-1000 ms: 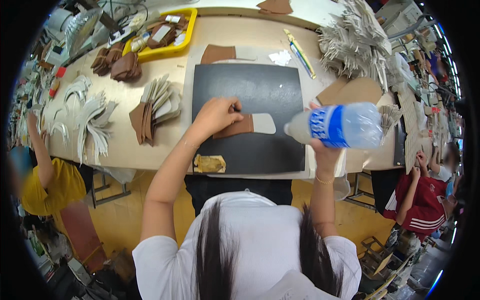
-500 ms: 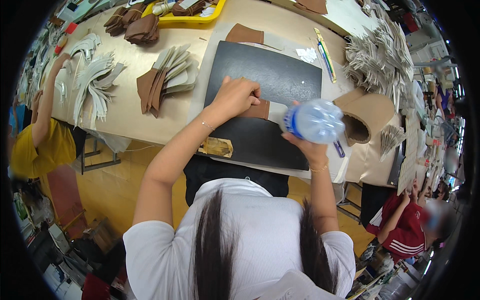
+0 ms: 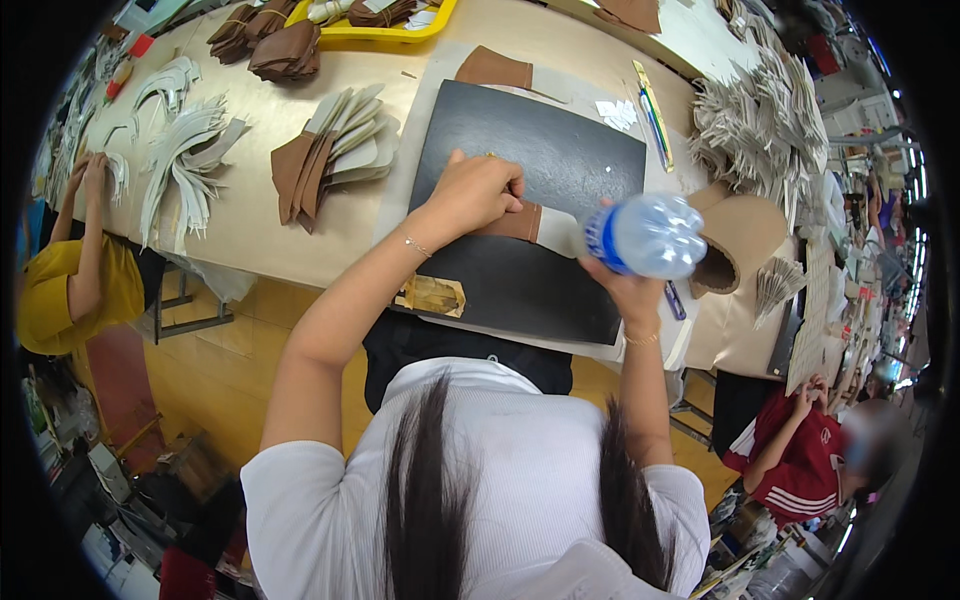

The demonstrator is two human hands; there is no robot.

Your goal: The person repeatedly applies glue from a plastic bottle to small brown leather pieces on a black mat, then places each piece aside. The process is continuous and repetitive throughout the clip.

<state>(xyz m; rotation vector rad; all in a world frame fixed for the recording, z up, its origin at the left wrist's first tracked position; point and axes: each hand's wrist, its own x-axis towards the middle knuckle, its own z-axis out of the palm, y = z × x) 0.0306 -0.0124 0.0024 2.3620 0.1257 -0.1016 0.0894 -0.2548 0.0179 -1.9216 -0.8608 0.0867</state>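
My left hand (image 3: pixel 478 192) rests on a black board (image 3: pixel 540 115), its fingers curled and pressed on a brown leather piece (image 3: pixel 515 222). From that piece's right side extends a pale grey strip (image 3: pixel 558 230). In my right hand (image 3: pixel 632 290) is a clear plastic bottle (image 3: pixel 655 237) with a blue label. It is tilted over, its base toward the right, just beyond the strip's end. The bottle's neck is hidden by my hand. A worn yellowish patch (image 3: pixel 432 296) marks the board's near left edge.
Left of the board lie fanned brown and grey pieces (image 3: pixel 330 155). Farther back are brown bundles (image 3: pixel 285 55) and a yellow tray (image 3: pixel 400 36). To the right are pens (image 3: pixel 652 115), a cardboard roll (image 3: pixel 745 235) and a pile of grey strips (image 3: pixel 760 115). Other people sit at both sides.
My right hand and the bottle have shifted slightly right, away from the strip. My left hand stays in place. The person in yellow at left has drawn a raised arm back down.
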